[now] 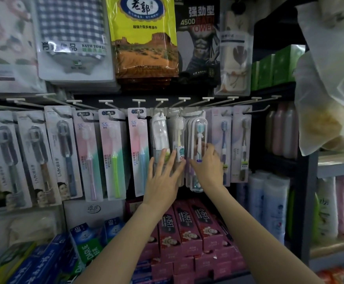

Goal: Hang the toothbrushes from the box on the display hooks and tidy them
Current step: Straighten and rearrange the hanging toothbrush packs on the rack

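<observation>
As it hangs upright from the hook rail (167, 109), the clear-cased toothbrush pack (197, 140) has its long axis vertical. Right hand (207, 165) curls round its lower half; left hand (163, 177), fingers straight, presses the neighbouring packs (161, 136) just left.

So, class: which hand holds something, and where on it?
The right hand grips the clear toothbrush pack around its lower middle. The left hand only rests flat against neighbouring packs.
</observation>
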Available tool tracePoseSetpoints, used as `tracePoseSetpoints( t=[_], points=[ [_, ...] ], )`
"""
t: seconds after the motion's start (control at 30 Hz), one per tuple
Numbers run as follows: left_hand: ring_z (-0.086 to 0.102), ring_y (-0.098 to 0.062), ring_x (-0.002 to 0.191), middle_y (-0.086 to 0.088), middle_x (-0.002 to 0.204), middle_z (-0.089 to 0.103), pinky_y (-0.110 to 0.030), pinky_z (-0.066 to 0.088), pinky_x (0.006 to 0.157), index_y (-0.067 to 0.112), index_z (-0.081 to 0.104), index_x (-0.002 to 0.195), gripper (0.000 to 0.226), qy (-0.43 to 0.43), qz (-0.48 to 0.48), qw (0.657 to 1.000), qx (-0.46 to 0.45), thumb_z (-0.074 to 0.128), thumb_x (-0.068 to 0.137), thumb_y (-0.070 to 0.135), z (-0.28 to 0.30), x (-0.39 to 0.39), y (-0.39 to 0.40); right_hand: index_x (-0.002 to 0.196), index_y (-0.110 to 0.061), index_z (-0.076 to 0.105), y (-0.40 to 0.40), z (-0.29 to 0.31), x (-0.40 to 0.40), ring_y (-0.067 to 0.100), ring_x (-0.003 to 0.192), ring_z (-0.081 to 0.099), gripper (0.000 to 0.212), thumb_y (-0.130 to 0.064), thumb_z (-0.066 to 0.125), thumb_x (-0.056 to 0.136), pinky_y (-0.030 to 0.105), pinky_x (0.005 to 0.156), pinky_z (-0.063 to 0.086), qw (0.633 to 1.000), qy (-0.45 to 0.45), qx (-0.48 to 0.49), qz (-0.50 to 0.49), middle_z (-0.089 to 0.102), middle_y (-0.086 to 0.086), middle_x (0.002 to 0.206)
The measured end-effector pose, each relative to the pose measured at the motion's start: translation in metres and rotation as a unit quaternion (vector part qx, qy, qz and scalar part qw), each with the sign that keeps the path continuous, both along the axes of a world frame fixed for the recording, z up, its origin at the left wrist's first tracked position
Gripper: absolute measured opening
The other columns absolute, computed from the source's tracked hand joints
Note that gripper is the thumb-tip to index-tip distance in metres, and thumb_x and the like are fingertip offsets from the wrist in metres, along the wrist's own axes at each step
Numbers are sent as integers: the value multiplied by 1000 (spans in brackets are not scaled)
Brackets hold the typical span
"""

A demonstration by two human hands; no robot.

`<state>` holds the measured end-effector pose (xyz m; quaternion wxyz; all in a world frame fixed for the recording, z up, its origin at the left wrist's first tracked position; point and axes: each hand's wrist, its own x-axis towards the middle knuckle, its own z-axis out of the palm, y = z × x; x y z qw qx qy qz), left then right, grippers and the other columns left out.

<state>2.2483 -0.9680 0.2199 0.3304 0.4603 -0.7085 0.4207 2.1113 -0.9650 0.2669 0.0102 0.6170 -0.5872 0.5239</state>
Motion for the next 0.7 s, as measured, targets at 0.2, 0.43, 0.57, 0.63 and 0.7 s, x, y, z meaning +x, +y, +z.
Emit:
tracePoseSetpoints(
  t=[0.2, 0.43, 0.57, 0.63, 0.7],
  points=[
    [21, -33, 136, -13, 144, 40, -55, 22, 105, 21, 37, 138, 86, -20, -3, 1000, -1, 74, 62, 7, -5, 10, 5, 135, -4, 30, 2, -9, 1, 33, 118, 46, 63, -22, 65, 85, 39, 91, 44, 1000, 4, -9, -17, 42, 18, 132],
    [22, -31, 137, -12, 144, 40, -50, 21, 110, 22, 34, 140, 87, -27, -15, 999, 18, 75, 65, 10, -7, 15, 11, 133, -2, 35, 11, -9, -1, 34, 120, 40, 58, -17, 65, 86, 39, 96, 41, 998, 24, -50, -43, 36, 20, 133],
    [22, -30, 137, -12, 145, 38, -52, 27, 105, 18, 47, 133, 74, -19, -22, 999, 34, 76, 66, 10, -8, 18, 17, 124, -1, 47, 16, -15, 4, 32, 113, 45, 45, -7, 65, 84, 37, 85, 48, 988, 80, -129, -12, 44, 18, 123],
    [22, -29, 136, -12, 144, 39, -53, 27, 105, 17, 50, 129, 71, -14, -22, 999, 37, 77, 64, 10, -11, 19, 18, 125, -1, 47, 16, -19, 7, 31, 113, 46, 44, -8, 64, 85, 35, 85, 46, 986, 107, -125, 18, 45, 17, 122],
    [24, -29, 134, -12, 144, 40, -51, 27, 105, 17, 52, 128, 74, -11, -14, 999, 41, 79, 60, 10, -15, 20, 21, 126, -1, 45, 16, -25, 11, 30, 114, 46, 44, -8, 62, 86, 35, 91, 45, 985, 118, -119, 38, 45, 17, 124]
  ],
)
